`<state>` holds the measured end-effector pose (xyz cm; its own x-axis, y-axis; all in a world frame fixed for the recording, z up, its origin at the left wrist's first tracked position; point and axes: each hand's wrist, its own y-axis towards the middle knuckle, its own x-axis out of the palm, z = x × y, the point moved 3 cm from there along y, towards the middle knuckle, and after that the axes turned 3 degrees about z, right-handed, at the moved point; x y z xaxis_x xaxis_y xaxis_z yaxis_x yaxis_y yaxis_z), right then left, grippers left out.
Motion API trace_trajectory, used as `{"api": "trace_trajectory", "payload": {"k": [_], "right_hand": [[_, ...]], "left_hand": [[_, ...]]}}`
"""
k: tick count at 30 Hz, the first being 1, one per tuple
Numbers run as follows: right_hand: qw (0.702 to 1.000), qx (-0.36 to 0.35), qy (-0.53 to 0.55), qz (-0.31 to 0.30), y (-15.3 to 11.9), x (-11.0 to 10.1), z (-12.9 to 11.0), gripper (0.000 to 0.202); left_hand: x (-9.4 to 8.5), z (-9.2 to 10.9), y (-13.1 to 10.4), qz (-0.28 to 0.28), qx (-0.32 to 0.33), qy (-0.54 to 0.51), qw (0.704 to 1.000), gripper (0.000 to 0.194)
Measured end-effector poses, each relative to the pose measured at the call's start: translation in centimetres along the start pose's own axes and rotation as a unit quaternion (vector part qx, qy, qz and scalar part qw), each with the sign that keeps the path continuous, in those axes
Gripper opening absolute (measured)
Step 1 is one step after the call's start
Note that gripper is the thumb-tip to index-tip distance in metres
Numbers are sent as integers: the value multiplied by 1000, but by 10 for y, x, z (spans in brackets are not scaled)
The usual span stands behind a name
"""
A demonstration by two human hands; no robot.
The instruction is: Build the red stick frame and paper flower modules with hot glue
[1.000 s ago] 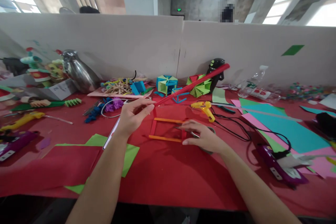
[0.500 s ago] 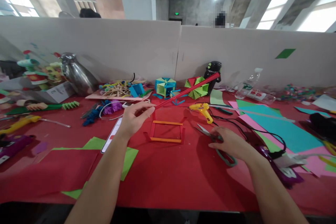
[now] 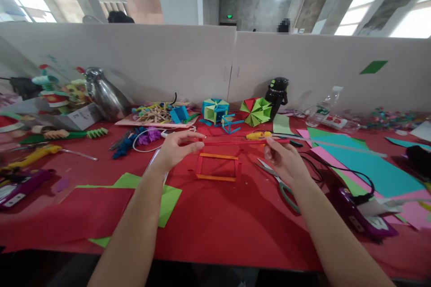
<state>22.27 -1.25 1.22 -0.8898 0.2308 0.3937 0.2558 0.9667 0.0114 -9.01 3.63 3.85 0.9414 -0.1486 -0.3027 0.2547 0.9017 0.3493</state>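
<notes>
Head cam, live: nearest up, tabletop w/ green paper on the L side. Scissors lie unheld just below the R hand; a low sweep of that arm could nudge 'em. Bit farther, red-and-orange frame sits untouched; if the hands dip, they might knock it askew. Red strip is up now, approx level by the frame's far bar: uneven pull or too tight a squeeze might bend it, or pop an end loose. Poses: L hand angles inward, grip = thumb & fingers pinching the strip's L end. R hand reaches fwd, its grip pinching nr the R end, tail poking past. Beyond, yellow glue gun, partly hidden; then green-and-red paper wheel at the back.
</notes>
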Motion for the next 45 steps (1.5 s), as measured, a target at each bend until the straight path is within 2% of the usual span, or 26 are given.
{"api": "trace_trajectory", "payload": {"k": [2, 4, 6, 7, 9, 13, 18, 20, 24, 29, 34, 39, 42, 45], "right_hand": [[998, 23, 57, 26, 0, -11, 7, 23], [993, 47, 98, 40, -1, -19, 10, 21], [990, 60, 115, 48, -1, -23, 12, 20], [990, 64, 116, 54, -1, -24, 13, 20], [988, 76, 117, 66, -2, -22, 16, 19], [983, 116, 117, 78, -5, -14, 25, 16], [978, 121, 121, 117, -5, -16, 32, 10], [977, 114, 121, 137, -3, -19, 32, 9], [972, 111, 128, 161, 1, -24, 33, 9], [980, 109, 113, 126, -2, -18, 39, 11], [982, 105, 103, 117, -5, -15, 42, 12], [975, 102, 121, 158, -1, -21, 36, 10], [971, 81, 135, 178, 0, -23, 31, 12], [971, 57, 141, 183, -2, -23, 29, 15]], "left_hand": [[-9, 3, -2, -22, 6, -58, 998, 55], [-17, 4, -6, -103, 6, -76, 992, 92], [-23, 2, -13, -188, 2, -24, 982, 126], [-25, -1, -15, -213, 1, 20, 977, 135], [-26, -8, -18, -227, -3, 103, 968, 140], [-15, -27, -14, -224, -38, 175, 958, 130], [1, -43, -6, -180, -95, 108, 973, 126], [4, -44, -5, -161, -92, 86, 979, 123], [8, -43, -4, -163, -77, 82, 980, 104], [12, -46, -3, -139, -99, 67, 983, 84], [8, -43, 1, -115, -71, 101, 986, 77], [8, -40, 2, -108, -67, 116, 985, 73], [9, -40, 0, -94, -80, 116, 986, 71], [10, -39, 0, -104, -68, 106, 987, 65]]}}
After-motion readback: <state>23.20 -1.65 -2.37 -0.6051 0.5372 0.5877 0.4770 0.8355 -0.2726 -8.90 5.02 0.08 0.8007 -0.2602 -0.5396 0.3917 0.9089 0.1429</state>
